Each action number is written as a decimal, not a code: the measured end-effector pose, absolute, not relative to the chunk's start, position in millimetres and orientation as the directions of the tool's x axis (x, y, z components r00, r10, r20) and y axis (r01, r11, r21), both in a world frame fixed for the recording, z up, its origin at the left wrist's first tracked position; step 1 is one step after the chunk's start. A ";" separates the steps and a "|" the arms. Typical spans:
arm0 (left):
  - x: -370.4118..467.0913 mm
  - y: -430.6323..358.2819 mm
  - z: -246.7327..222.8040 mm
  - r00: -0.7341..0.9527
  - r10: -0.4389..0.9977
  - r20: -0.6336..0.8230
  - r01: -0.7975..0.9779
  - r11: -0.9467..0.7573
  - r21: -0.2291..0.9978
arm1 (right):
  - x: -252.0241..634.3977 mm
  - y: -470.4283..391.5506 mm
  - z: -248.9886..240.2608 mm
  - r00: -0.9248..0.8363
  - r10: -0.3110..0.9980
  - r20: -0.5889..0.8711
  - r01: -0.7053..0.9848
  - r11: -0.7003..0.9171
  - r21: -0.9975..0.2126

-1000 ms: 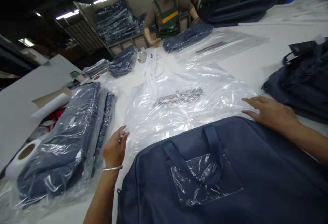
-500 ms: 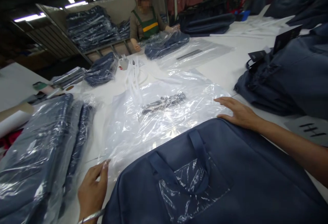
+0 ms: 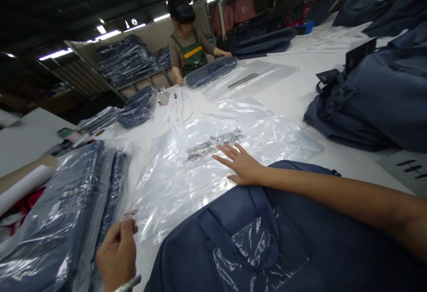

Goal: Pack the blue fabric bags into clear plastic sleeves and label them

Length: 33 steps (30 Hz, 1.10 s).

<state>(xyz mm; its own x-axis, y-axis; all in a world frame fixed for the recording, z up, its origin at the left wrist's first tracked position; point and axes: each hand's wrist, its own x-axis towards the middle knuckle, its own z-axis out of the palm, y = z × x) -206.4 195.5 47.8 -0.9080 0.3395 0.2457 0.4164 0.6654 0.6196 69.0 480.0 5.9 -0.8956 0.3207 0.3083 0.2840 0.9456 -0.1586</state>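
A navy bag with two strap handles and a clear pocket fills the bottom of the view. Beyond it, clear plastic bags with dark printing lie flat on the white table. My right hand is spread with fingers apart over the plastic, beside the print and just past the bag's top edge; it holds nothing. At the lower left, my left hand has thumb and fingers pinched together at the edge of the plastic. What lies between those fingertips is too small to make out.
Navy bags wrapped in plastic lie at the left. Unwrapped navy bags with black tags are piled at the right. Across the white table, a person handles a wrapped navy bag.
My right hand has moved left from the bag's right corner to over the printed plastic. My left hand's fingers have closed together. The view has shifted slightly.
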 end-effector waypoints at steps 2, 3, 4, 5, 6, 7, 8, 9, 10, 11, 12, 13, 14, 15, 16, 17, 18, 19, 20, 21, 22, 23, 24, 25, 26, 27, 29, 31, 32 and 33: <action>-206.4 191.0 49.9 -0.903 0.341 0.260 0.427 0.660 0.618 | 74.1 495.8 4.6 -0.872 0.351 0.340 0.330 0.936 -0.120; -205.5 189.2 51.4 -0.896 0.351 0.271 0.443 0.661 0.606 | 80.2 506.0 4.0 -0.853 0.378 0.361 0.366 0.925 -0.104; -203.8 188.0 52.8 -0.886 0.367 0.284 0.463 0.665 0.585 | 88.3 517.2 3.3 -0.828 0.410 0.382 0.407 0.909 -0.093; -201.6 187.2 54.0 -0.870 0.395 0.296 0.493 0.671 0.554 | 98.3 528.6 2.2 -0.800 0.446 0.401 0.449 0.889 -0.092; -199.0 186.8 54.5 -0.844 0.439 0.309 0.537 0.671 0.512 | 109.8 539.9 0.8 -0.773 0.481 0.413 0.487 0.868 -0.098; -196.4 186.4 54.0 -0.806 0.492 0.328 0.592 0.660 0.463 | 122.7 550.6 -1.2 -0.755 0.509 0.413 0.514 0.851 -0.108; -194.2 185.7 52.3 -0.759 0.547 0.352 0.651 0.638 0.411 | 136.7 560.2 -3.6 -0.752 0.525 0.398 0.529 0.841 -0.111; -192.7 184.5 49.0 -0.707 0.599 0.375 0.707 0.608 0.361 | 151.5 568.3 -6.3 -0.762 0.533 0.368 0.536 0.838 -0.104; -192.4 182.2 44.1 -0.658 0.642 0.393 0.752 0.578 0.316 | 167.0 574.7 -9.1 -0.780 0.533 0.328 0.537 0.839 -0.086; -193.4 178.9 37.8 -0.620 0.676 0.398 0.784 0.555 0.278 | 182.8 579.1 -11.7 -0.794 0.532 0.293 0.541 0.839 -0.056; -195.7 174.3 30.2 -0.597 0.705 0.383 0.802 0.543 0.251 | 198.4 581.5 -14.0 -0.802 0.533 0.269 0.549 0.836 -0.022; -199.1 168.8 21.7 -0.584 0.736 0.343 0.812 0.535 0.235 | 213.6 581.8 -15.7 -0.801 0.540 0.260 0.561 0.828 0.011; -203.4 162.5 12.9 -0.576 0.768 0.279 0.817 0.530 0.227 | 227.5 580.1 -16.9 -0.793 0.548 0.266 0.577 0.816 0.037; -208.1 155.9 4.3 -0.570 0.796 0.202 0.819 0.530 0.222 | 239.9 576.8 -17.5 -0.776 0.562 0.286 0.599 0.799 0.056; -212.8 149.4 -3.5 -0.565 0.815 0.126 0.817 0.533 0.218 | 250.0 572.2 -17.6 -0.751 0.581 0.314 0.628 0.775 0.069; -217.0 143.8 -10.0 -0.554 0.830 0.057 0.819 0.533 0.213 | 257.6 566.8 -17.5 -0.719 0.606 0.341 0.663 0.745 0.073; -220.4 139.2 -14.8 -0.539 0.842 0.001 0.825 0.527 0.203 | 262.6 561.2 -17.3 -0.680 0.637 0.363 0.701 0.710 0.069; -222.9 136.2 -17.9 -0.525 0.850 -0.041 0.832 0.523 0.185 | 264.9 555.9 -17.2 -0.634 0.674 0.378 0.743 0.667 0.057; -224.2 134.7 -19.3 -0.530 0.844 -0.078 0.830 0.535 0.157 | 264.9 551.4 -17.4 -0.586 0.718 0.377 0.783 0.621 0.034; -224.5 134.7 -19.4 -0.561 0.819 -0.118 0.811 0.573 0.121 | 263.1 548.0 -17.9 -0.541 0.765 0.351 0.817 0.577 0.001; -224.0 135.9 -18.8 -0.607 0.777 -0.167 0.775 0.625 0.089 | 260.1 546.1 -18.8 -0.507 0.810 0.294 0.840 0.541 -0.042; -222.9 137.7 -18.1 -0.656 0.722 -0.220 0.728 0.682 0.067 | 256.7 545.6 -20.1 -0.491 0.846 0.207 0.850 0.517 -0.097; -221.7 139.6 -17.8 -0.695 0.667 -0.268 0.679 0.732 0.060 | 253.3 546.4 -21.6 -0.492 0.864 0.104 0.850 0.503 -0.156; -220.5 141.3 -18.2 -0.717 0.627 -0.304 0.639 0.766 0.072 | 250.6 548.3 -23.3 -0.511 0.860 0.004 0.839 0.499 -0.217; -219.6 142.3 -19.5 -0.720 0.613 -0.326 0.617 0.780 0.104 | 248.7 550.9 -25.0 -0.540 0.838 -0.078 0.819 0.503 -0.275; -219.1 142.6 -21.7 -0.708 0.625 -0.330 0.612 0.776 0.156 | 247.8 553.9 -26.6 -0.574 0.808 -0.134 0.796 0.512 -0.323; -219.1 141.6 -27.7 -0.686 0.660 -0.307 0.604 0.751 0.265 | 248.3 559.4 -29.3 -0.625 0.760 -0.180 0.752 0.524 -0.399; -219.6 140.3 -32.7 -0.677 0.676 -0.292 0.582 0.734 0.349 | 250.6 562.0 -30.0 -0.635 0.742 -0.214 0.730 0.487 -0.479; -219.7 140.2 -33.7 -0.677 0.677 -0.289 0.567 0.730 0.382 | 251.9 561.4 -29.1 -0.627 0.742 -0.236 0.725 0.446 -0.525; -219.6 140.8 -33.3 -0.684 0.672 -0.286 0.545 0.730 0.413 | 253.0 559.5 -26.9 -0.612 0.748 -0.257 0.717 0.389 -0.578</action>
<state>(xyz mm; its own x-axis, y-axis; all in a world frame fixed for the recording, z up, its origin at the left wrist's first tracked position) -219.6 140.8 -33.3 -0.6835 0.6718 -0.2855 0.5450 0.7299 0.4125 253.0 559.5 -26.9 -0.6122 0.7478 -0.2570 0.7174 0.3885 -0.5783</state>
